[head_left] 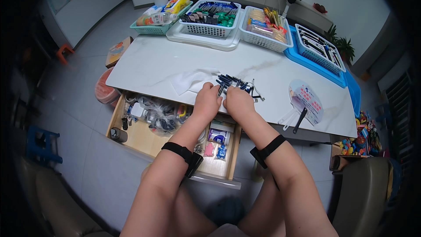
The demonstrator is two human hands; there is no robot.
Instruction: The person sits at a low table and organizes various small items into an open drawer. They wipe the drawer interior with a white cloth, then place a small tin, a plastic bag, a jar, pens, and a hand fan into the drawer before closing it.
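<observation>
At the table's front edge, my left hand [208, 101] and my right hand [239, 102] are close together, thumbs towards each other. A short dark pen-like stick [220, 90] shows at the fingertips of my left hand, which appears to pinch it. My right hand has curled fingers on the near side of a pile of dark pen-like sticks [234, 79]; what it holds is hidden. Several thin pieces with pale ends [258, 94] lie at the pile's right. A crumpled white tissue or cloth [189, 79] lies to the left, partly behind my left hand.
Below my forearms an open wooden drawer [139, 140] holds bagged items and a purple-labelled container [219, 136]. Hand fans [306, 102] lie on the white table [154, 59] at right. Along its far side stand a green basket [151, 30], white baskets [210, 31] [263, 42] and a pen-filled basket [315, 56].
</observation>
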